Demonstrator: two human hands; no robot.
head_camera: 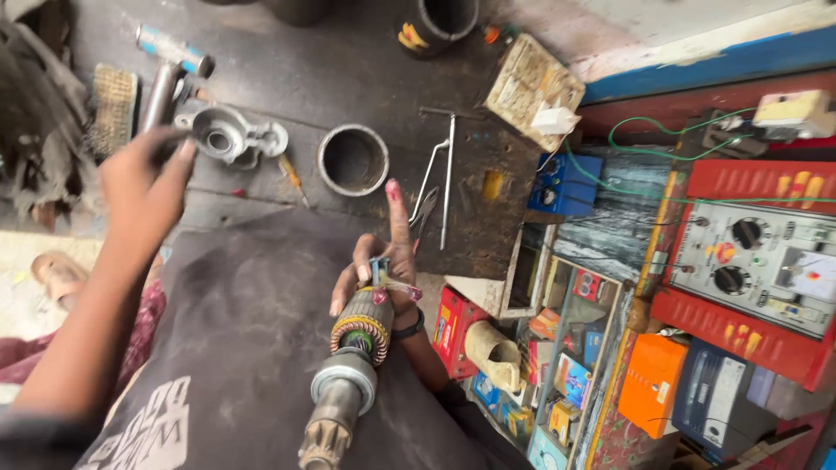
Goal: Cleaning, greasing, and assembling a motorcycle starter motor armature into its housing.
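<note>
Dark, greasy bench (348,78) fills the top of our head view, with a metal ring (353,159) lying on it as our landmark. Below the ring, our right hand (383,270) grips an armature (355,348), fingers wrapped round its upper end and the index finger sticking out straight. We judge it heavy, stiff and oily, best held by the steel core, not the copper windings. Left of the ring, our left hand (144,187) reaches toward an aluminium housing (231,135), fingers close together and blurred; whether they touch it we cannot tell. Armature's lower end is cut off.
</note>
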